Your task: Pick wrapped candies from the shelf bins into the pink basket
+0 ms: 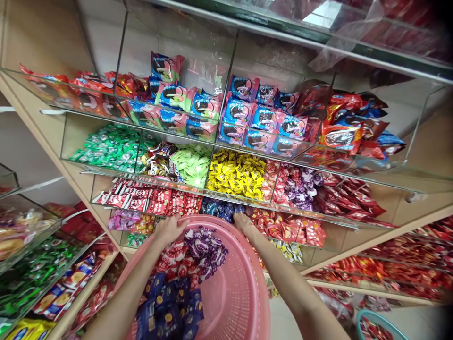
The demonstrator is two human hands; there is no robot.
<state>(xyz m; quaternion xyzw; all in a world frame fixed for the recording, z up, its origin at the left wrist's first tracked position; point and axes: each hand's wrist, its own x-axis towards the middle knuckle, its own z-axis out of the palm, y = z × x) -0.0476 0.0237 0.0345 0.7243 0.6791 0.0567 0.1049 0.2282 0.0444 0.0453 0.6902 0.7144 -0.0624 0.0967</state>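
A large pink plastic basket [235,288] stands in front of me, tilted so that its inside shows. My left hand [170,231] is closed over its far rim on the left. On the right, my right hand [243,224] is curled at the same rim, its fingertips partly hidden, close to dark blue packets [221,208] on a low shelf. Inside the basket lie purple-and-white wrapped candies [207,252], red-and-white wrapped candies [177,259] and navy blue packets [171,307], heaped toward the left and near side.
Tiered shelves with clear glass fronts [170,182] hold yellow candies [235,174], green candies [109,148] and blue-and-pink cookie packs [237,111]. More stocked shelves flank me on both sides. A teal basket [361,321] of red packets stands on the floor at lower right.
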